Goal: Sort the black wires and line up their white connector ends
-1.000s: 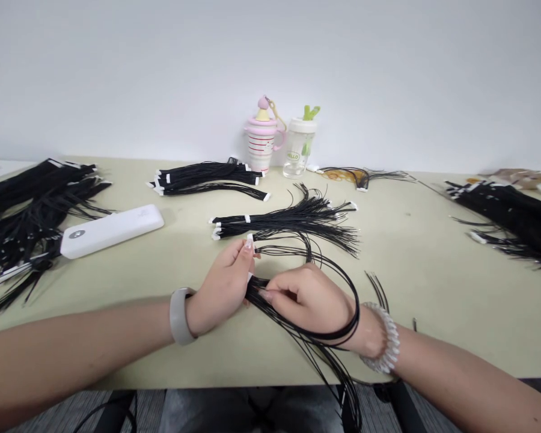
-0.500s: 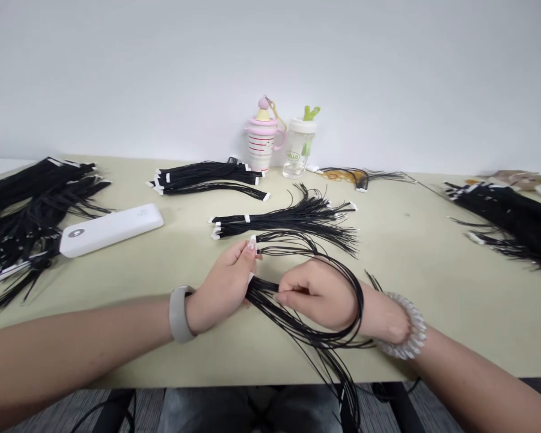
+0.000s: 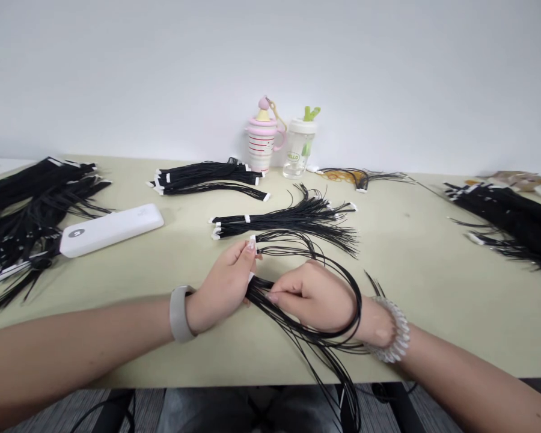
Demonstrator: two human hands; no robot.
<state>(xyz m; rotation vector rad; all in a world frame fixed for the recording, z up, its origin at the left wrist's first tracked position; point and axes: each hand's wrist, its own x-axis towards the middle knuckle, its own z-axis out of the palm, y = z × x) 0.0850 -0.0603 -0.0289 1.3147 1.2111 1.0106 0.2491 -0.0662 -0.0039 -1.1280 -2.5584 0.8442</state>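
Observation:
A bundle of thin black wires [image 3: 293, 322] with white connectors is between my hands, near the table's front edge. My left hand [image 3: 228, 276] is closed on its connector end; one white connector [image 3: 252, 242] shows at the thumb. From there some wires loop around my right wrist, and others trail down over the edge. My right hand [image 3: 313, 294] pinches a few of these wires inside the loop, just right of my left hand. Its fingertips partly hide the wires they grip. Just beyond lies another wire bundle [image 3: 284, 222], its loose ends fanned to the right.
Behind lie more black wire bundles [image 3: 207, 177], a striped cup [image 3: 260, 147] and a clear bottle [image 3: 297, 150]. A white power bank [image 3: 112, 230] lies at left beside a large wire pile [image 3: 31, 198]. Another wire pile [image 3: 509, 219] is at right.
My right hand has slid slightly left along the wires, nearer to my left hand. The wire loop around my wrist has shifted a little. My left hand has stayed in place.

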